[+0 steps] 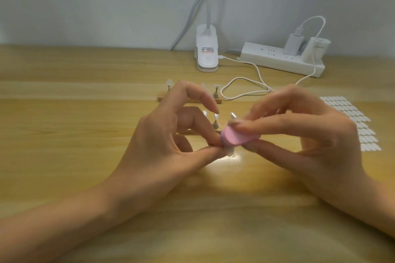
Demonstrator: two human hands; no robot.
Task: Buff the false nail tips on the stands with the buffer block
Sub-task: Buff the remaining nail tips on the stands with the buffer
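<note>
- We see two bare hands meet low over a light wooden table [85, 113], working at its middle.
- The left hand [168, 136] pinches a small clear false nail tip [230, 152] between thumb and a fingertip; its forefinger arches up, curled and free of the work.
- The right hand [303, 134] clamps a pink oval buffer block [237, 137], forefinger on top and thumb beneath, the other fingers curled above.
- The block's left end lies against the pinched tip, just above the tabletop; this hand is blurred.
- Just behind the hands a near stand [215, 124] carries a clear tip [216, 116] upright on a metal post, with another tip [233, 115] beside it, close to the block.
- Farther back a second wooden stand bar [161, 98] holds more tips; the left hand hides much of it.
- At the right edge lies a sheet of white nail tips in rows [352, 121], partly behind the right hand.
- By the wall stand a white clip lamp base [207, 53] and a white power strip [282, 58] with a charger plugged in; a white cable [241, 89] loops across the table between them.
</note>
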